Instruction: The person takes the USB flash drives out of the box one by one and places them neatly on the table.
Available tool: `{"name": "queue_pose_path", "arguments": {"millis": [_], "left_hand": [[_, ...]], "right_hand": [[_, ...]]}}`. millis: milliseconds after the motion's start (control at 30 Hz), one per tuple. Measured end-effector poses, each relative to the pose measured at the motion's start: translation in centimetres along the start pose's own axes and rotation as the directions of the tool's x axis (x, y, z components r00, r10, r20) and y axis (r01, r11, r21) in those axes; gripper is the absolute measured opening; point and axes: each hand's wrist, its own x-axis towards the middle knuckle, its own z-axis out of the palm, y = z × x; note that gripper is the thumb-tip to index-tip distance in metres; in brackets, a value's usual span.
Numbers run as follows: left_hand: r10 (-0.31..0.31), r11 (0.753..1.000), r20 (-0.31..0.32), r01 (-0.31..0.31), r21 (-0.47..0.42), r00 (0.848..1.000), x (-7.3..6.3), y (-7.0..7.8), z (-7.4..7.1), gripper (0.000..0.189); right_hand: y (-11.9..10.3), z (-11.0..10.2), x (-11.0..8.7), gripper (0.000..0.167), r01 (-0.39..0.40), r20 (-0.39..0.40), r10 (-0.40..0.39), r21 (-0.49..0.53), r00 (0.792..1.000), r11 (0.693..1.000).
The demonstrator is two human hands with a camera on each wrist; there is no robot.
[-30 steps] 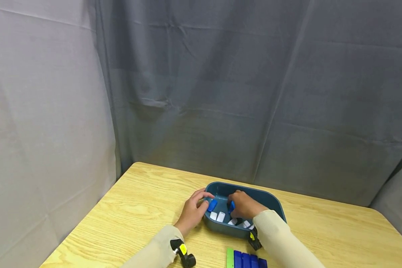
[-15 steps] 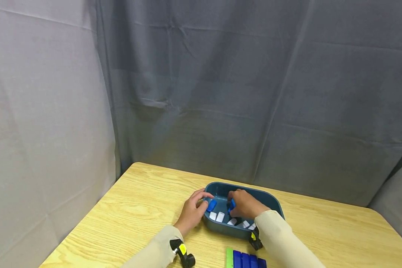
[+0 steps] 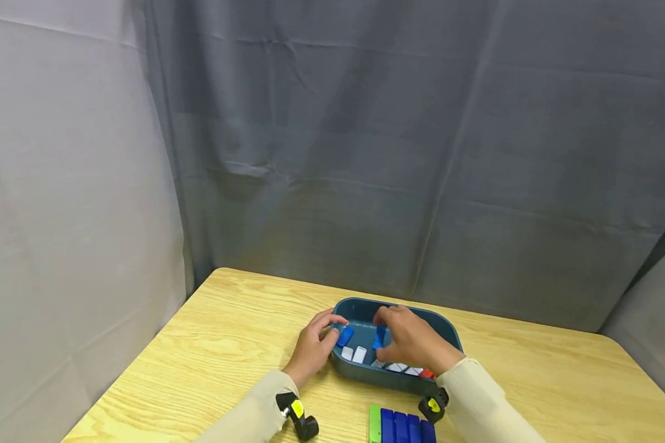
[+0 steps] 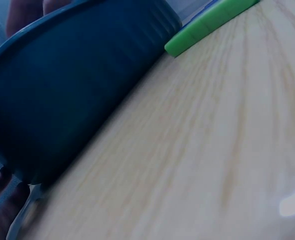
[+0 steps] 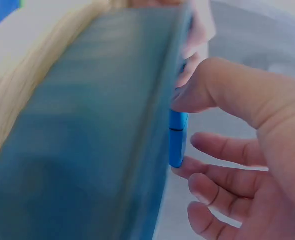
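Observation:
A dark teal tub [image 3: 366,373] stands on the table with small pieces inside. My left hand [image 3: 312,346] holds its left end, thumb and index finger at the rim; the tub wall [image 4: 72,85] fills much of the left wrist view. Reaching into the tub, my right hand [image 3: 415,338] pinches a blue block [image 5: 177,142] between thumb and fingertips. The block has a thin dark line across it. Another blue block [image 3: 345,336] lies by the left end. Several white blocks [image 3: 359,354] line the near side, with a red piece [image 3: 427,373] at their right, partly hidden.
In front of the tub lies a green strip [image 3: 374,423] beside a row of several dark blue bars [image 3: 401,426], cut off by the frame edge. Grey curtains [image 3: 321,154] hang behind the wooden table [image 3: 244,326] and at its sides.
My right hand has lifted slightly with the blue block and its thumb and fingers are spread wider. The red piece now shows. My left hand stays at the tub; the head view has shifted slightly.

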Motion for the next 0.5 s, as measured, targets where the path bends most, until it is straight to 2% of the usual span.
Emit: {"name": "queue_pose_path", "arguments": {"millis": [300, 500], "left_hand": [[-0.018, 1.000, 0.007, 0.018, -0.019, 1.000, 0.0, 0.3, -0.5, 0.024], [-0.011, 0.999, 0.018, 0.012, -0.035, 1.000, -0.6, 2.7, -1.3, 0.023]], "right_hand": [[-2.5, -1.2, -3.2, 0.032, 0.135, -0.093, -0.139, -0.044, 0.986, 0.990], [-3.5, -0.8, -5.0, 0.029, 0.203, -0.138, -0.208, -0.051, 0.968, 0.978]]}}
